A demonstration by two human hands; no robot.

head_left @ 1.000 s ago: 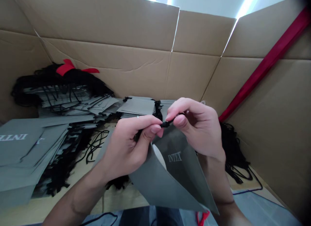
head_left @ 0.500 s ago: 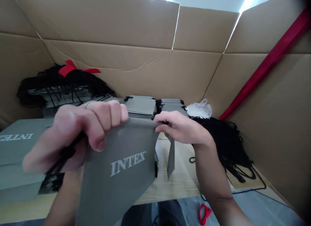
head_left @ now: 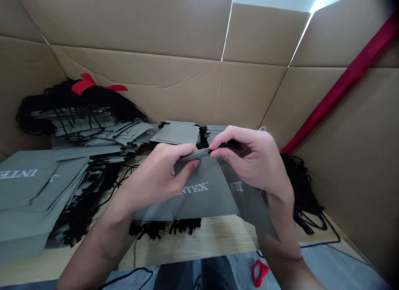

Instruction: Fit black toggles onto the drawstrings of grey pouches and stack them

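In front of me hangs a flat grey drawstring bag with white INTEX lettering, partly covered by my left hand. My left hand is closed, thumb and fingers pinching the bag's top edge near a corner. At that same corner my right hand is closed too, its thumb and forefinger on a black cord at the bag's opening. A second grey INTEX bag hangs below my right hand; how it is held is hidden.
Grey bags with black cord ends lie piled at left. Behind them is a heap with black cords and a red strip. A bag stack stands at the back, black cords at right. Cardboard walls enclose the table.
My left hand has moved right and away from the camera, close to my right hand. The bag's top edge is now bunched between them, and the bag hangs farther back.
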